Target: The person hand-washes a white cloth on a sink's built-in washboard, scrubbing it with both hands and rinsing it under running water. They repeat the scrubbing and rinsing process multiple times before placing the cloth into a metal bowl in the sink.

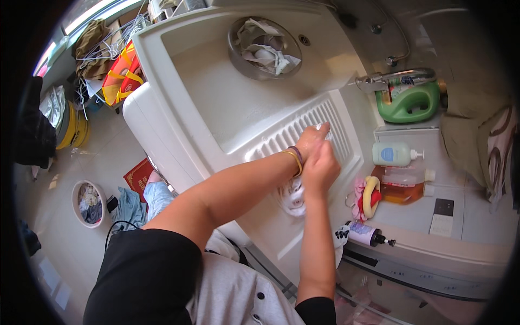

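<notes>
My left hand (310,143), with thin bands at the wrist, is over the ribbed washboard (280,140) of a white laundry sink (191,93). Close against it, my right hand (323,168) is slightly blurred. Both are closed on a wet white cloth (293,199), which bunches below the wrists on the sink's slope. A white scrap of it shows at the left fingertips; the rest between my palms is hidden. In the sink's deep part, a translucent round basin (233,55) holds more white cloth (268,55).
A chrome faucet (367,82) juts over the sink's right rim, beside a green detergent jug (406,101). Along that ledge stand a pale green pump bottle (392,154), an amber liquid bottle (400,189) and a lilac pump bottle (365,235). A laundry-filled bucket (76,203) stands on the floor.
</notes>
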